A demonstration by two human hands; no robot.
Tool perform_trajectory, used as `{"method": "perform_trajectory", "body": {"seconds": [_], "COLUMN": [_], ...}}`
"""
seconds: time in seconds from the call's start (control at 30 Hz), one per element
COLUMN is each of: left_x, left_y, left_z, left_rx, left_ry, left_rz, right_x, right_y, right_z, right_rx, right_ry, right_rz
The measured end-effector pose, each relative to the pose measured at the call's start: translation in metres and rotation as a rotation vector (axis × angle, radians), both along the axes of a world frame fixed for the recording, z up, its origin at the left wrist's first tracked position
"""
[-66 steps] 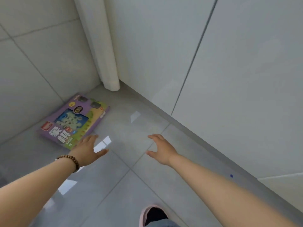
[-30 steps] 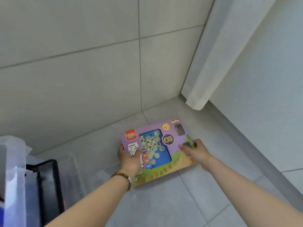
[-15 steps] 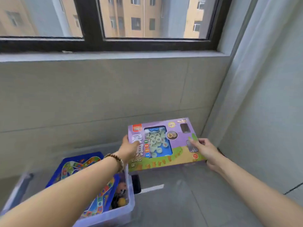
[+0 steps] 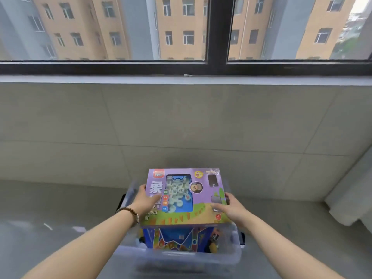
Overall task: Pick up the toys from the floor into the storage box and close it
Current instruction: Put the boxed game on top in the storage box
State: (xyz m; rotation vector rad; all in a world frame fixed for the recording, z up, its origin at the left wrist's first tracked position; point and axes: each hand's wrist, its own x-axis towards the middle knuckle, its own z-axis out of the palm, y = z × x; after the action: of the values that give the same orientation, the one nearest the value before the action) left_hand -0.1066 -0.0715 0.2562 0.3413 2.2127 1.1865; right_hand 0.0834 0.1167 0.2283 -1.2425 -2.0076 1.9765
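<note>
The left hand (image 4: 146, 200) grips the 9 o'clock edge of a flat purple cardboard game box (image 4: 203, 202), and the right hand (image 4: 231, 211) grips its 3 o'clock edge. The game box hovers level over an open clear plastic storage bin (image 4: 181, 257) that holds a blue printed board (image 4: 175, 236).

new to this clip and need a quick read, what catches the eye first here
The purple game box, low in the middle, is held level by its side edges between the left hand and right hand. It is over a clear storage box on the floor, with a blue game board already inside. Across the top, a wide window shows orange buildings.
</note>
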Motion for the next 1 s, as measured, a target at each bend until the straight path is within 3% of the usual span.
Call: {"method": "perform_trajectory", "body": {"seconds": [0.07, 0.13, 0.2, 0.23, 0.3, 0.37, 0.47, 0.67, 0.87, 1.0], "left_x": [-0.015, -0.026, -0.042, -0.048, -0.061, -0.067, -0.072, -0.065, -0.075, -0.058], "left_y": [-0.010, -0.022, -0.034, -0.038, -0.049, -0.060, -0.074, -0.073, -0.067, -0.052], "left_z": [-0.026, -0.045, -0.064, -0.069, -0.080, -0.089, -0.099, -0.100, -0.099, -0.066], "left_rx": [-0.014, -0.072, -0.246, -0.355, -0.564, -0.641, -0.550, -0.571, -0.472, -0.370], "left_ry": [0.010, 0.042, 0.272, 0.399, 0.469, 0.320, 0.048, 0.133, 0.052, 0.039], "left_rz": [-0.033, -0.085, -0.130, -0.145, -0.130, -0.089, -0.102, -0.029, 0.035, 0.032], "right_x": [-0.008, -0.012, -0.011, -0.010, -0.009, -0.010, -0.011, -0.014, -0.010, 0.015], "right_y": [-0.003, -0.004, 0.001, 0.002, 0.003, 0.002, -0.001, -0.007, -0.001, 0.005], "right_z": [-0.019, -0.032, -0.046, -0.053, -0.067, -0.077, -0.086, -0.084, -0.075, -0.049], "right_rx": [0.047, 0.327, 0.697, 0.772, 0.677, 0.446, 0.357, 0.476, 0.260, 0.260], "right_ry": [-0.084, -0.211, -0.357, -0.380, -0.383, -0.348, -0.366, -0.490, -0.327, -0.290], "right_rz": [0.125, 0.218, 0.159, 0.075, -0.081, -0.174, -0.207, -0.186, -0.303, -0.333]}}
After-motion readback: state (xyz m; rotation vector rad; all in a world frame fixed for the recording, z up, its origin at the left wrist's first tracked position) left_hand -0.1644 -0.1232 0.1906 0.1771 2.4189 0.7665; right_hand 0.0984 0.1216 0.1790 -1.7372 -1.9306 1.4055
